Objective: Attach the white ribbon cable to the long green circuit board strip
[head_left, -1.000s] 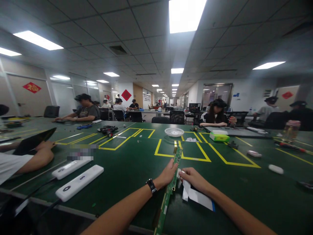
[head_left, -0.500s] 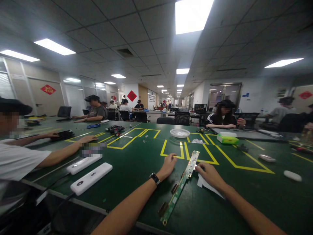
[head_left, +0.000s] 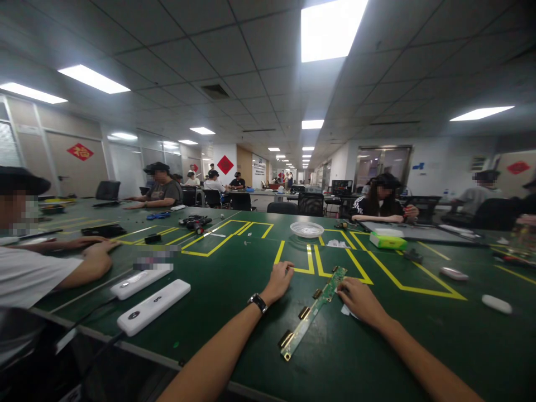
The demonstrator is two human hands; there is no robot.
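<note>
A long, narrow green circuit board [head_left: 312, 318] with several gold-brown flex tabs along its left edge lies slanted between my hands, over the green table [head_left: 243, 335]. My right hand [head_left: 360, 301] has its fingers closed at the board's right edge, near the wider far end. Partly hidden beneath that hand is a piece of white paper [head_left: 345, 310]. To the left of the board, my left hand [head_left: 280, 281] rests on the table with fingers loosely bent and apart, holding nothing. A dark watch band circles the left wrist.
Yellow tape outlines mark the table. A clear round dish [head_left: 307, 229] stands ahead, with a green tissue pack [head_left: 388, 239] to its right. Two white power strips [head_left: 154, 307] lie at left, near a co-worker's arm [head_left: 90, 259]. Small white cases [head_left: 496, 304] lie right.
The board has turned over to show a greener face, and its near end has shifted up. My right hand stays at its edge. The co-worker's hand at left has drawn back.
</note>
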